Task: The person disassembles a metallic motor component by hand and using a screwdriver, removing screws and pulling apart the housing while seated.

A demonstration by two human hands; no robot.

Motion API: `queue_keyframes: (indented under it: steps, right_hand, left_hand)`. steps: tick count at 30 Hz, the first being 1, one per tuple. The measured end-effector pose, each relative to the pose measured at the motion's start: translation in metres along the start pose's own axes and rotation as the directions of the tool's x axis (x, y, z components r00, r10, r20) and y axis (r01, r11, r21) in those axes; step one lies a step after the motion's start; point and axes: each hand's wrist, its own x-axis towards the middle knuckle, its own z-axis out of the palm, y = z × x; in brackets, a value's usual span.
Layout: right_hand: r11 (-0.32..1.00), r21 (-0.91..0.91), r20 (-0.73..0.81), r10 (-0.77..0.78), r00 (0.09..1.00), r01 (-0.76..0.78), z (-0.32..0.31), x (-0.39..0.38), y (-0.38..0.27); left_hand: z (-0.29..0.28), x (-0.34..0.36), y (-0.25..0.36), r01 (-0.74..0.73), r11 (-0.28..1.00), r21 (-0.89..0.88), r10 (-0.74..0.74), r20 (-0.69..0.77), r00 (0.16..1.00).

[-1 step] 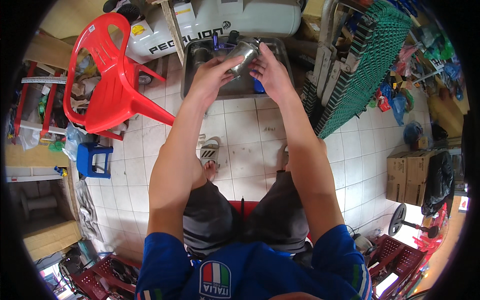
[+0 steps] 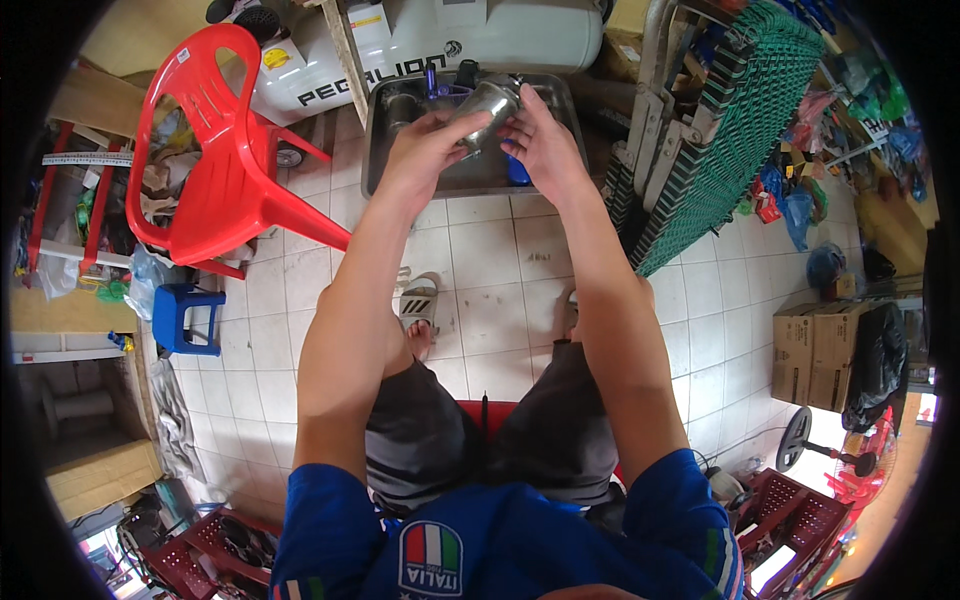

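A shiny silver metal cylinder (image 2: 486,110) is held tilted between both hands above a shallow metal tray (image 2: 450,183). My left hand (image 2: 430,150) grips its lower left part with curled fingers; my right hand (image 2: 535,140) holds the right side, thumb near the upper end. Behind and below the cylinder, the tray holds a purple tool-like object (image 2: 433,90), a dark metal part (image 2: 400,108) and a blue item (image 2: 518,172), partly hidden by my right hand.
A red plastic chair (image 2: 210,200) and blue stool (image 2: 185,318) are left. A large white tank (image 2: 530,35) lies beyond the tray; a folded green woven frame (image 2: 725,140) leans right. Cardboard boxes (image 2: 830,355) and cluttered shelves line the sides. Tiled floor (image 2: 490,290) lies under my sandalled feet.
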Motion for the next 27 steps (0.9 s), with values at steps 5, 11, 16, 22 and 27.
queue_keyframes:
  steps: [5, 11, 16, 22, 27]
  right_hand:
    - [0.999, -0.031, 0.003, 0.020, 1.000, -0.020, -0.003, 0.000, 0.000]
    - [0.998, -0.028, 0.021, 0.049, 0.999, -0.049, -0.028, -0.008, -0.010]
    - [0.997, -0.047, 0.033, 0.066, 0.997, -0.065, -0.046, -0.019, -0.021]
    - [1.000, -0.023, 0.063, 0.012, 0.998, -0.010, -0.053, -0.027, -0.023]
    - [1.000, -0.002, 0.092, 0.012, 0.996, -0.012, -0.057, -0.027, -0.017]
  left_hand:
    - [0.011, -0.003, -0.008, -0.154, 0.978, 0.137, 0.176, -0.166, 0.970]
    - [0.046, -0.019, -0.019, -0.108, 0.994, 0.021, 0.110, -0.194, 0.975]
    - [0.063, -0.023, -0.025, -0.095, 0.994, -0.055, 0.085, -0.154, 0.984]
    - [0.068, -0.022, -0.028, -0.117, 0.992, -0.055, 0.110, -0.124, 0.986]
    - [0.059, -0.022, -0.028, -0.091, 0.995, 0.036, 0.094, -0.081, 0.992]
